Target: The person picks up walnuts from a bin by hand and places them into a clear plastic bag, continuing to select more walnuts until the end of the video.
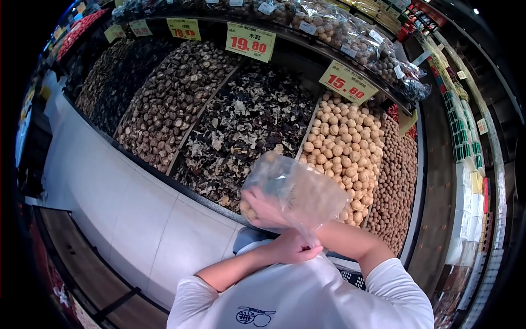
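A clear plastic bag (307,189) stretches out in front of me, overlapping the dried black fungus and the walnut bin. My left hand (298,247) is closed on the gathered edge of the bag, close to my shirt. The right forearm reaches across to the bag, and my right hand (267,211) shows blurred through the plastic, its fingers not distinct. A few walnuts (249,211) are visible at the bag's left end, by that hand. Beyond the bag lie loose walnuts (348,143) and black fungus (255,112) in their bins.
Dried shiitake mushrooms (170,90) fill a bin to the left, and small brown round goods (394,186) one to the right. Price signs (250,41) stand along the back below bagged goods (329,24). A pale tiled floor (137,219) runs along the left.
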The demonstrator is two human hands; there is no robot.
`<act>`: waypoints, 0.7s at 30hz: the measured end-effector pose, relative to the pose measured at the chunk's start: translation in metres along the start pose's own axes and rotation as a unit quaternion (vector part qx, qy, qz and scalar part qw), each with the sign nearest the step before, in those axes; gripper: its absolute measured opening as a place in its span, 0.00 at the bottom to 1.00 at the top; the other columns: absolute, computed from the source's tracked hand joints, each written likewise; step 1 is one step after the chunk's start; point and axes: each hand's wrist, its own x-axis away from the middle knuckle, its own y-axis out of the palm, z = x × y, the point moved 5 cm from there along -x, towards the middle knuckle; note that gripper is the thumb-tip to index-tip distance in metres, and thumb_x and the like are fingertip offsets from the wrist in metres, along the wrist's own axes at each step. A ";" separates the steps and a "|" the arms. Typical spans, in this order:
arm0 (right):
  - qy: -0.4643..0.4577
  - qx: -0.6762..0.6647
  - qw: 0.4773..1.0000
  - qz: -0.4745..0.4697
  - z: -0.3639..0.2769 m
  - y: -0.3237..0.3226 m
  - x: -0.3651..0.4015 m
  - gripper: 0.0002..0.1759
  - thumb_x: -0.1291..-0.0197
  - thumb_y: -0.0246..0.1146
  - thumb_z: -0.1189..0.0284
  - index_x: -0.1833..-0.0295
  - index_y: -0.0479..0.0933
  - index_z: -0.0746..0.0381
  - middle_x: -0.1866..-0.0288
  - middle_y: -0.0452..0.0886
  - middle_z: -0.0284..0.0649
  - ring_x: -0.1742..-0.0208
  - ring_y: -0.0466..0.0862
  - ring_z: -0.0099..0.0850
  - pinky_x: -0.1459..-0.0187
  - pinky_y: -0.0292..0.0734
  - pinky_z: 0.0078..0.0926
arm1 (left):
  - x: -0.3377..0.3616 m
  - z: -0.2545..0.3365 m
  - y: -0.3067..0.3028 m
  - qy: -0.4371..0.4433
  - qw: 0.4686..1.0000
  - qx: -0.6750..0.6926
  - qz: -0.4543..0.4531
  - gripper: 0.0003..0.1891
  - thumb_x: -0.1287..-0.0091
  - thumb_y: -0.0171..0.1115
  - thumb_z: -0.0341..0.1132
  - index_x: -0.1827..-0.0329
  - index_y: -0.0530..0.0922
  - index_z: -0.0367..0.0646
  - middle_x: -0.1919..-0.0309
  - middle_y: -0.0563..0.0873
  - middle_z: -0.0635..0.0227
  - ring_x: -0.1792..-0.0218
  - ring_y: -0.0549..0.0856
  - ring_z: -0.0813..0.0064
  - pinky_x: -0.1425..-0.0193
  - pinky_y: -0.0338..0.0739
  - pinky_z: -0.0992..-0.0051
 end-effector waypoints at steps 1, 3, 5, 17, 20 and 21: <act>-0.005 0.015 1.000 0.002 0.000 0.001 0.000 0.39 0.53 0.71 0.72 0.33 0.65 0.63 0.38 0.71 0.55 0.44 0.80 0.54 0.46 0.78 0.46 | 0.001 -0.001 0.002 0.002 1.000 0.003 0.000 0.15 0.34 0.61 0.30 0.80 0.71 0.39 0.85 0.69 0.64 0.83 0.69 0.67 0.73 0.62 0.65; -0.007 0.028 1.000 0.008 -0.001 0.000 0.002 0.40 0.53 0.71 0.72 0.33 0.65 0.63 0.36 0.70 0.55 0.42 0.79 0.54 0.45 0.78 0.46 | 0.001 -0.003 0.004 0.001 1.000 0.005 -0.004 0.15 0.33 0.61 0.30 0.79 0.71 0.39 0.85 0.70 0.64 0.82 0.70 0.67 0.73 0.63 0.65; -0.070 -0.011 0.997 0.028 -0.010 -0.006 0.005 0.40 0.54 0.70 0.74 0.33 0.64 0.64 0.35 0.68 0.53 0.43 0.79 0.54 0.45 0.78 0.46 | 0.003 -0.004 0.006 0.022 1.000 -0.011 0.002 0.15 0.32 0.61 0.30 0.78 0.72 0.39 0.84 0.72 0.65 0.81 0.73 0.66 0.71 0.67 0.65; -0.259 0.455 0.836 0.168 0.036 0.108 0.015 0.29 0.51 0.68 0.79 0.40 0.74 0.64 0.46 0.78 0.46 0.50 0.81 0.43 0.51 0.79 0.33 | 0.003 -0.009 0.015 -0.047 0.998 -0.006 0.052 0.11 0.31 0.61 0.30 0.74 0.78 0.38 0.78 0.81 0.61 0.77 0.81 0.61 0.70 0.73 0.65; -0.220 0.461 0.846 0.153 0.021 0.075 0.013 0.23 0.47 0.64 0.74 0.43 0.76 0.63 0.47 0.78 0.43 0.49 0.80 0.40 0.49 0.77 0.37 | 0.004 -0.010 0.017 -0.065 0.995 -0.011 0.070 0.10 0.31 0.62 0.29 0.72 0.80 0.38 0.78 0.81 0.60 0.77 0.81 0.61 0.69 0.74 0.67; -0.200 0.464 0.851 0.141 0.009 0.052 0.014 0.20 0.44 0.62 0.71 0.45 0.77 0.62 0.47 0.78 0.42 0.49 0.80 0.39 0.48 0.76 0.39 | 0.006 -0.015 0.018 -0.066 0.996 -0.015 0.066 0.10 0.31 0.62 0.29 0.72 0.80 0.38 0.78 0.81 0.60 0.77 0.81 0.61 0.69 0.74 0.67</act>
